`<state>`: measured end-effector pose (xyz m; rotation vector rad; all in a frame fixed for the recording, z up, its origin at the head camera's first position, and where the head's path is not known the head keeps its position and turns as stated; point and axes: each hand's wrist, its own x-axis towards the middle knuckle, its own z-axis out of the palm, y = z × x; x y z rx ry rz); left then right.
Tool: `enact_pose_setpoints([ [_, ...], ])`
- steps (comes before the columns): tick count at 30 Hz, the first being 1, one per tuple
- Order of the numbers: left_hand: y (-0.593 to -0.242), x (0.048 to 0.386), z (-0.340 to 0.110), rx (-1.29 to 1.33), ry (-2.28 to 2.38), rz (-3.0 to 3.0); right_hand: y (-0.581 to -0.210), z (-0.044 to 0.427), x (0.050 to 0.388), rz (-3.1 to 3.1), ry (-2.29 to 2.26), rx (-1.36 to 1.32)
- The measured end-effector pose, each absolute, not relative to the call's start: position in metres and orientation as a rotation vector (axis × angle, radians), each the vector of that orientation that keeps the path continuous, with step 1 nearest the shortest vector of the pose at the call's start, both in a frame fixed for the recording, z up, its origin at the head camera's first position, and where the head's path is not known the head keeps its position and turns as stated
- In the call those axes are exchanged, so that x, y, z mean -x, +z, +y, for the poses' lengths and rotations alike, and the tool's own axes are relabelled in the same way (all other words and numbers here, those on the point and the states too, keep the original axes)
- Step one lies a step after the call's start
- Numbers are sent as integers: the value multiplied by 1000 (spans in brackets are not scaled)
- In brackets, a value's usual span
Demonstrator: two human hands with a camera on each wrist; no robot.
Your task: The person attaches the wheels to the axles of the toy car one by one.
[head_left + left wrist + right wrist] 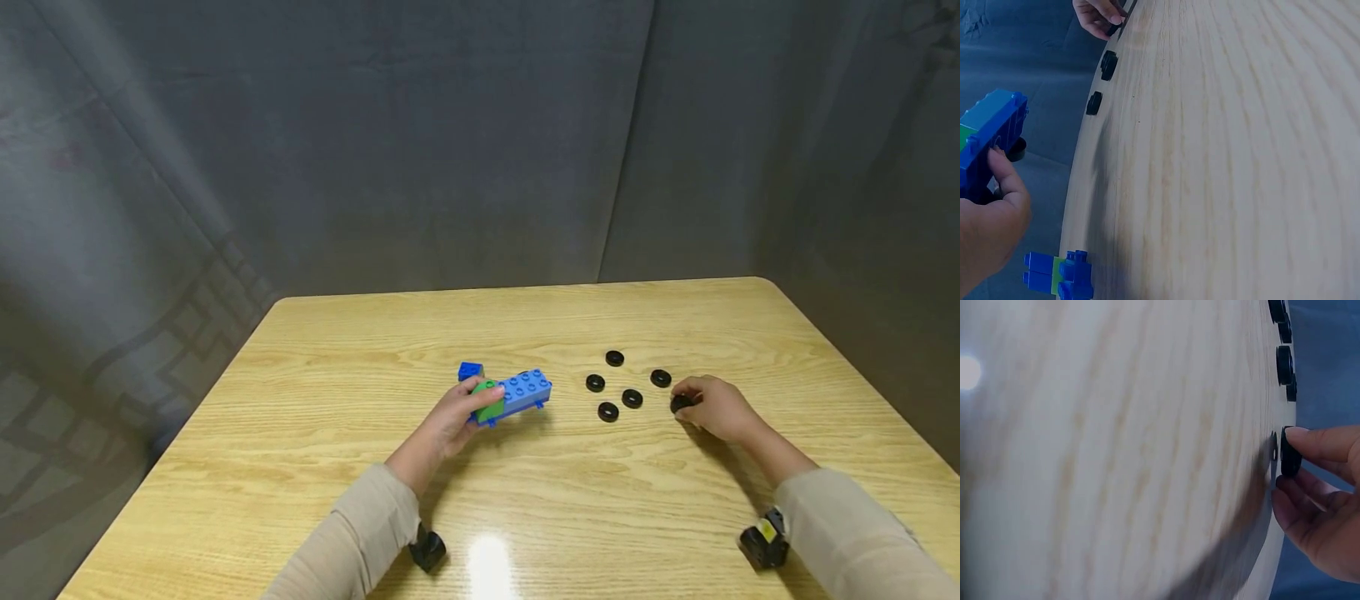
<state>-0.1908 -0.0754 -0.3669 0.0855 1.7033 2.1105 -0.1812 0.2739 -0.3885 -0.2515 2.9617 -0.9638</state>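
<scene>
My left hand (455,417) grips a toy-brick vehicle (528,392) above the table, its thumb across the green brick (489,410). The vehicle has a light-blue studded block on a darker blue base with small axle pegs along its near side. In the left wrist view a black wheel (1017,150) shows at its far side. To the right, my right hand (717,408) pinches a black toy wheel (1290,452) between thumb and fingers, just off or at the tabletop; I cannot tell which. Several more black wheels (632,398) lie left of that hand.
A small blue-and-green brick piece (471,371) stands on the table (585,517) just beyond my left hand. Grey curtains (450,150) hang behind the table and at both sides. Black wrist cameras (765,540) hang under both sleeves.
</scene>
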Motion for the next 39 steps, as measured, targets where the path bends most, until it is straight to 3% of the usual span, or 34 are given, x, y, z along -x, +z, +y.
enact_pose_setpoints([
  [39, -366, 186, -70, -54, 2101, 1694, -362, 187, 163, 2770, -1635, 405],
])
